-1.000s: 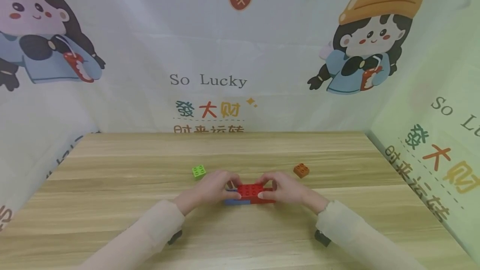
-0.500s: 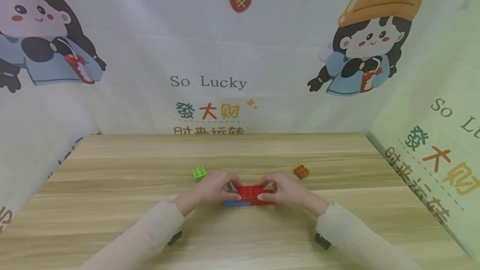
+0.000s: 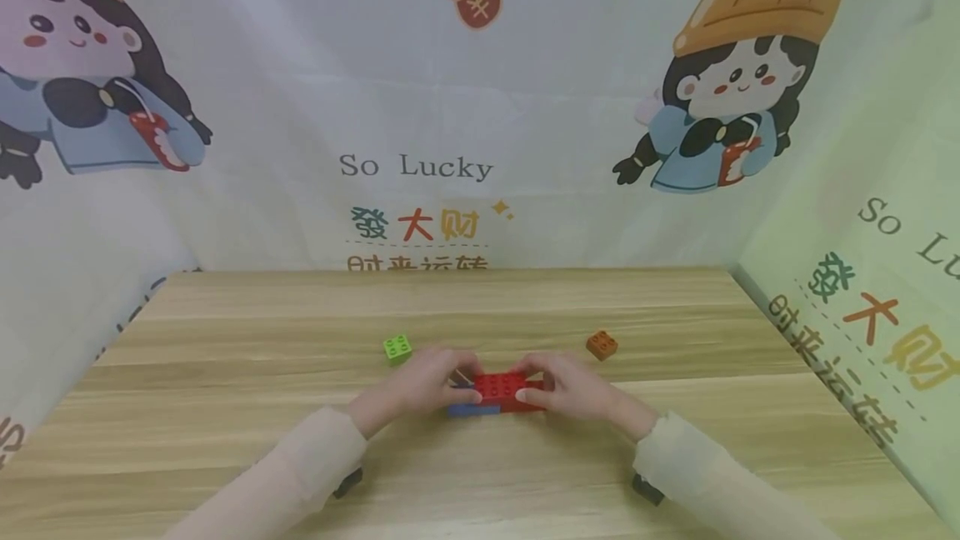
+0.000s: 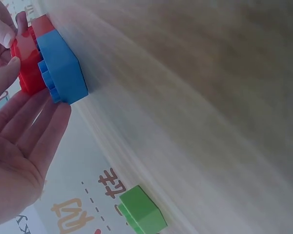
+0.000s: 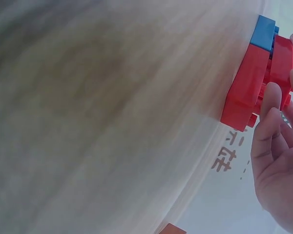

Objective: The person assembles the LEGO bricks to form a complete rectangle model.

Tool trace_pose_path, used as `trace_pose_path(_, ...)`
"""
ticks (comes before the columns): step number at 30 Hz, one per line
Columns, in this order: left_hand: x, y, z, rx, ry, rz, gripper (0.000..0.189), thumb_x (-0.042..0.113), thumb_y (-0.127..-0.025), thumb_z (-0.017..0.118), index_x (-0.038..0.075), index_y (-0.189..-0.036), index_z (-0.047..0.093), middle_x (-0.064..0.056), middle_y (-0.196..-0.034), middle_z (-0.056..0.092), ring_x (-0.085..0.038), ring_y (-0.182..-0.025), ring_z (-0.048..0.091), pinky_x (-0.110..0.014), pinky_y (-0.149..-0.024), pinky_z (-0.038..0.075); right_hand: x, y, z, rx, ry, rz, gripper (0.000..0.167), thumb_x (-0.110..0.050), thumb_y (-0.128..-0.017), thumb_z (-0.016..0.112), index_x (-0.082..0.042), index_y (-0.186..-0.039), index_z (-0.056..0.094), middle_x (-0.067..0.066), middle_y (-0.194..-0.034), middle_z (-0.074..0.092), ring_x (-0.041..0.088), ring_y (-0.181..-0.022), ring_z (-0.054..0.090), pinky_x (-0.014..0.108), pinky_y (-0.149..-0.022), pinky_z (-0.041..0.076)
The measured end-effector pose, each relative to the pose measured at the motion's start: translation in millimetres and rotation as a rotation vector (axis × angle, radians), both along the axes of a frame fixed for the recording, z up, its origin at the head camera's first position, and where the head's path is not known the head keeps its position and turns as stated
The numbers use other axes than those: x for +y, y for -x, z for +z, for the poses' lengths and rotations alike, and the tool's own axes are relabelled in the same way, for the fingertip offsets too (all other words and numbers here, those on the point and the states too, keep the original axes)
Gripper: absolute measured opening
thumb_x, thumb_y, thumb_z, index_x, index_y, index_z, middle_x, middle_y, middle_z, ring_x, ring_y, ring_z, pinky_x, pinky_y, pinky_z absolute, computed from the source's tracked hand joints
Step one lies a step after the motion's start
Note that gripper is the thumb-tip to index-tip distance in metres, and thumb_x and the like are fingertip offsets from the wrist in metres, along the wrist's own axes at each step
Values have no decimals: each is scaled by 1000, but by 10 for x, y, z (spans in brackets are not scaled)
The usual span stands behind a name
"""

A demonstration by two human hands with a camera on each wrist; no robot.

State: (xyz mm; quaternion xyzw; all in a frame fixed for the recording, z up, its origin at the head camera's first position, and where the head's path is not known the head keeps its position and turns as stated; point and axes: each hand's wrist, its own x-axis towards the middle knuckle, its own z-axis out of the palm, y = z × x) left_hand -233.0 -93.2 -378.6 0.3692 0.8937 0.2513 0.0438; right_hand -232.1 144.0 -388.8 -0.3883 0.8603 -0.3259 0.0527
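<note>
An upper red brick (image 3: 498,387) with studs lies across a blue brick (image 3: 474,411) and a lower red brick (image 3: 528,407), which stand end to end on the table. My left hand (image 3: 423,380) pinches the upper brick's left end between thumb and fingers. At its right end, my right hand (image 3: 576,386) holds the same brick in a like pinch. Studs of the blue brick (image 4: 64,68) show beside the upper brick in the left wrist view. Whether the upper brick is fully seated on the two below, I cannot tell.
Behind my left hand sits a small bright green brick (image 3: 397,348). An orange-brown brick (image 3: 602,345) is behind my right hand. Printed cloth (image 3: 420,107) hangs at the back and sides of the wooden table (image 3: 480,482).
</note>
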Motion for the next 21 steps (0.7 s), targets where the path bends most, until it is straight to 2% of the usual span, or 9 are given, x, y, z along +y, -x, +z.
trace_pose_path(7,-2,-3,-21,-18,-17,6,19,24,-79,66,12,-93,62,1,-92,64,-12,-84,60,-25,-74,46,-2,14,-50,-56,6,1,29,-24,-86,58,-8,-110,55,5,-102,60,6,-55,53,23,-57,46)
trace_pose_path(11,8,3,-10,-16,8,11,21,26,-78,67,12,-94,62,1,-92,64,-11,-84,60,-26,-75,46,8,16,-55,-54,2,-4,29,-25,-86,58,-9,-109,56,4,-101,61,7,-53,52,24,-56,45)
trace_pose_path(15,21,28,20,-44,28,16,20,25,-78,67,14,-92,62,1,-93,64,-12,-86,58,-27,-75,45,9,19,-29,-85,-9,-18,28,-25,-85,59,-9,-109,56,3,-100,60,8,-52,53,25,-57,45)
trace_pose_path(17,27,44,32,-51,37,13,19,25,-77,68,15,-91,62,1,-93,64,-13,-86,58,-27,-75,45,5,20,-5,-95,-25,-33,28,-25,-84,60,-11,-108,56,1,-95,60,9,-51,52,25,-55,44)
trace_pose_path(21,38,67,34,-38,57,-1,19,25,-77,68,16,-90,58,1,-93,63,-14,-85,58,-26,-73,46,-3,22,27,-51,-55,-56,28,-27,-83,62,-12,-106,56,-4,-87,56,10,-56,49,26,-55,43)
